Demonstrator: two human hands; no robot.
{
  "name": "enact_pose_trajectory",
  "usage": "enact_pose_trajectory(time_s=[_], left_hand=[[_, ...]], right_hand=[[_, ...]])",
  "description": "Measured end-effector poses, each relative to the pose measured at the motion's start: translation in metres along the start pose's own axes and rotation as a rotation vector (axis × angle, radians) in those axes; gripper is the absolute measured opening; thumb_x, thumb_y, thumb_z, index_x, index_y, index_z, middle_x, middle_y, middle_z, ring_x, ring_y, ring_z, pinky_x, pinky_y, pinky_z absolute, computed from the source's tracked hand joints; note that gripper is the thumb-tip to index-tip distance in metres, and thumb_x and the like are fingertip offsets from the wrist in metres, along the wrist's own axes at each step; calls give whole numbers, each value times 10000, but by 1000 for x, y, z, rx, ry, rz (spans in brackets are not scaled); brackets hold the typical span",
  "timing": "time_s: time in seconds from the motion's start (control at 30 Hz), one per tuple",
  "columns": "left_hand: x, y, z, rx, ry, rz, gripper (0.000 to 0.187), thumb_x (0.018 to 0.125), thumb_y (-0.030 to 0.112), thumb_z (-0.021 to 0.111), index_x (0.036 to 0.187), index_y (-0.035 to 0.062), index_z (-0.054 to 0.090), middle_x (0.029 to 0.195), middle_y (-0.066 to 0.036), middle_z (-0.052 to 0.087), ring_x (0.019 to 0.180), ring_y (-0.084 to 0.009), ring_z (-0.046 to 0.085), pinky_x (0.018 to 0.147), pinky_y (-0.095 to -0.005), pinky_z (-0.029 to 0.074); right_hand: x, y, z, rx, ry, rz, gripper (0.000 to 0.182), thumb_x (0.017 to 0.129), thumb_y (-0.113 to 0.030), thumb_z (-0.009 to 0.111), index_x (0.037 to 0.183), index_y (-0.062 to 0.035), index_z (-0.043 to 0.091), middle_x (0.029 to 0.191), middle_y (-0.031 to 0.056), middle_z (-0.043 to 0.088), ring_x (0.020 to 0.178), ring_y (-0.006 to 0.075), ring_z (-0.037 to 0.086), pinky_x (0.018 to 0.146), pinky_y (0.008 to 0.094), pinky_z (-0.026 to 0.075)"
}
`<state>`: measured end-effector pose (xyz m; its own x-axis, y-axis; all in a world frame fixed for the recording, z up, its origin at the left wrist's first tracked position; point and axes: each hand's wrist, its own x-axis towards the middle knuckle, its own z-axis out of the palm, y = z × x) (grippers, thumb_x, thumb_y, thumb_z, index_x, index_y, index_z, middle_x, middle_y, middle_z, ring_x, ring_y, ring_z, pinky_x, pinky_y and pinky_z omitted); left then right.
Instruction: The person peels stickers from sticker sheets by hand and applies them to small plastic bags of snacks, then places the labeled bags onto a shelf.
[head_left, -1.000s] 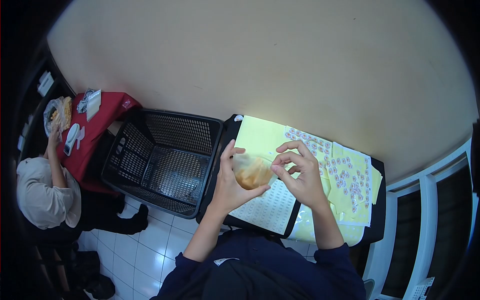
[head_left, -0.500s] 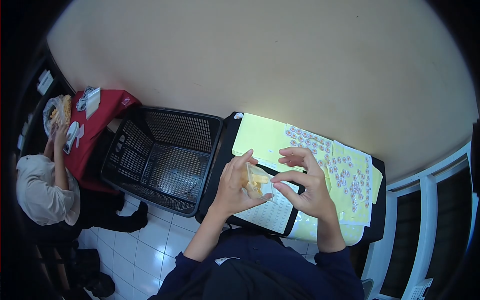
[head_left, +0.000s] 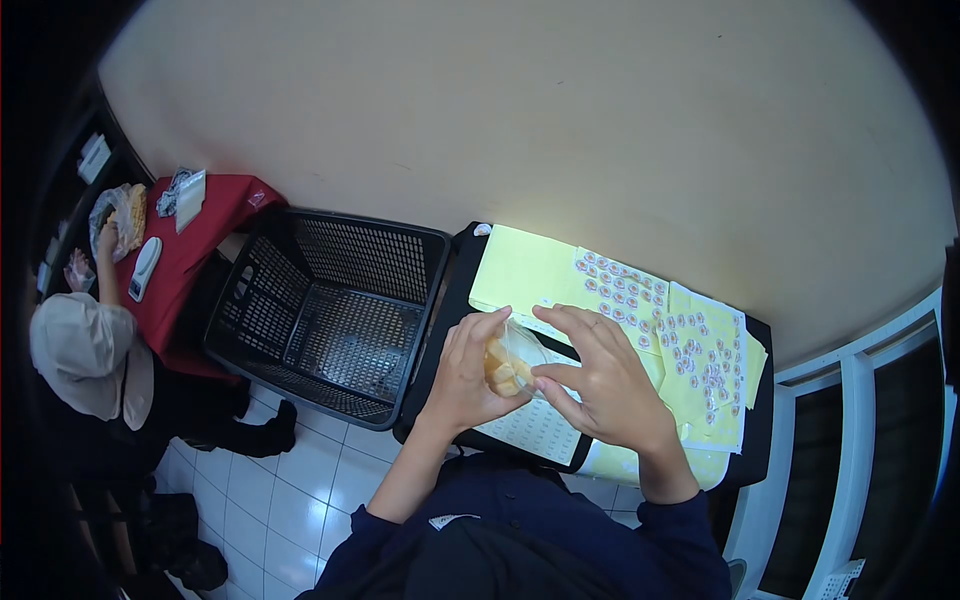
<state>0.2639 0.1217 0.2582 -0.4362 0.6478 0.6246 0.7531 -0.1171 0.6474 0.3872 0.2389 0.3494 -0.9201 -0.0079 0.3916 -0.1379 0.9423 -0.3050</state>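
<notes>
Found at eight to nine o'clock: a co-worker [head_left: 90,350], with one arm reaching to a clear bag of yellow pieces [head_left: 130,215] between nine and ten. Laid beside it on the red-covered counter [head_left: 205,250]: a white device [head_left: 146,265], apparently within easy reach of the same co-worker, and a clear packet [head_left: 190,205]. Standing at nine o'clock, between the two counters: a black slatted crate [head_left: 360,250], mouth upward, probably for access from either side.

Near centre, toward six o'clock: a small clear pouch [head_left: 508,365] with pale yellow pieces inside. Gripped in the left hand [head_left: 462,375], fingers and thumb curled around the filled part, likely to steady the contents without crushing. At four o'clock from centre: the right hand [head_left: 615,390], thumb and forefinger at the film, seemingly for finer control of the loose edge; pinch or light touch, cannot tell.

Under the hands, toward five o'clock: a printed sheet [head_left: 530,430]. At one to three o'clock: yellow sheets [head_left: 520,270] and round stickers [head_left: 620,295], spread flat on the black-covered counter [head_left: 758,400], presumably for easy picking.
</notes>
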Motion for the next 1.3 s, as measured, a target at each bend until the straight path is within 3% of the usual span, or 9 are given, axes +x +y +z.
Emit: enact_pose_trajectory(time_s=[0.27, 0.57, 0.83, 1.03, 1.17, 1.3], left_hand=[[1, 7, 0, 9, -21, -18, 839, 500, 221, 757, 1212, 74, 337, 987, -130, 486, 905, -284, 486, 790, -377, 360], [1, 7, -1, -23, -56, -26, 844, 488, 234, 755, 1207, 71, 344, 981, -117, 490, 891, -280, 485, 777, -373, 360], [-2, 10, -1, -108, -117, -81, 800, 483, 200, 728, 1177, 45, 361, 958, -115, 499, 889, -272, 493, 782, -367, 360], [0, 13, 0, -118, -110, -145, 775, 496, 175, 702, 1178, 40, 359, 957, -130, 499, 920, -294, 500, 819, -374, 372], [0, 13, 1, -39, -143, -127, 786, 497, 181, 709, 1182, 36, 352, 964, -135, 500, 924, -297, 500, 822, -377, 375], [-4, 7, 4, -128, -104, -194, 788, 509, 195, 727, 1181, 32, 349, 964, -133, 501, 912, -289, 497, 828, -369, 369]], right_hand=[[3, 6, -1, 132, 30, -3, 160, 720, -187, 591, 825, -95, 668, 1196, 138, 451, 1122, 325, 400, 931, 426, 303], [-2, 4, -1, 101, -141, -33, 183, 731, -242, 590, 875, -168, 674, 1237, 148, 416, 1186, 333, 337, 988, 494, 209], [-8, 0, 5, 74, -251, -12, 358, 768, -385, 535, 1079, -216, 586, 1363, 168, 230, 1253, 337, 229, 999, 521, 152], [-9, -6, 19, -50, -202, 46, 485, 796, -468, 466, 1146, -137, 522, 1359, 215, 203, 1269, 339, 194, 1002, 543, 74], [-5, -6, 21, -142, -238, 57, 500, 800, -481, 448, 1137, -119, 525, 1360, 227, 187, 1274, 337, 181, 1006, 536, 65], [-8, 4, 13, 48, -83, 39, 380, 760, -349, 553, 1055, -111, 578, 1312, 197, 300, 1221, 328, 292, 992, 518, 170]])
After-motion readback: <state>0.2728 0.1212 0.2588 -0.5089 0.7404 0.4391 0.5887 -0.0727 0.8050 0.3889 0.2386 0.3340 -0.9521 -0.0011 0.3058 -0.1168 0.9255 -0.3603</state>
